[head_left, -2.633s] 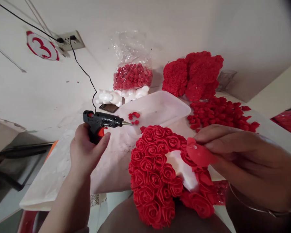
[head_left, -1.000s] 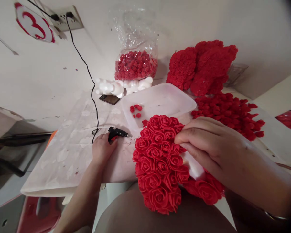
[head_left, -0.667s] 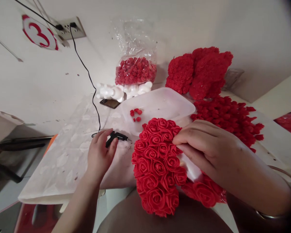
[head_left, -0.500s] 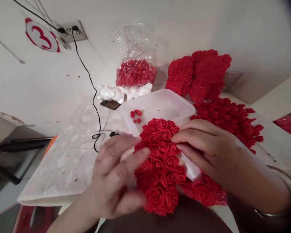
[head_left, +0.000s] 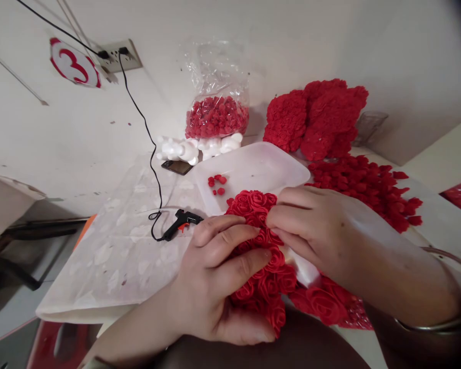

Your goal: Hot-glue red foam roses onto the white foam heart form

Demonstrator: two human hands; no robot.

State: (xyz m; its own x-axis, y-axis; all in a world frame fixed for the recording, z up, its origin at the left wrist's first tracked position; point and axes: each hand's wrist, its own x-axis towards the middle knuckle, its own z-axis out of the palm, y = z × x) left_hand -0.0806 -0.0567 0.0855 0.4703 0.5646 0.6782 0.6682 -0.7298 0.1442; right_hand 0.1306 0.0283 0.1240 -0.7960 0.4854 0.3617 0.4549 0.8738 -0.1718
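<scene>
A form covered in red foam roses point(head_left: 251, 201) lies in front of me, with a bare white part point(head_left: 305, 267) showing at its right side. My left hand point(head_left: 226, 277) lies over the roses from the left, fingers spread and thumb low on the near end. My right hand point(head_left: 311, 225) is closed at the upper right of the roses, fingertips pressed together against them; whatever is between them is hidden. A black glue gun point(head_left: 182, 221) with an orange trigger lies left of the form.
Behind are a white plastic tray point(head_left: 253, 166) holding several small red pieces, a bag of red roses point(head_left: 217, 117), white figures point(head_left: 179, 149) and a phone point(head_left: 176, 167). Red rose-covered shapes point(head_left: 318, 118) and loose roses point(head_left: 364, 184) lie right.
My left hand has moved right and settled onto the roses, uncovering the glue gun. My right hand has shifted slightly left along the roses. The view has tilted a little.
</scene>
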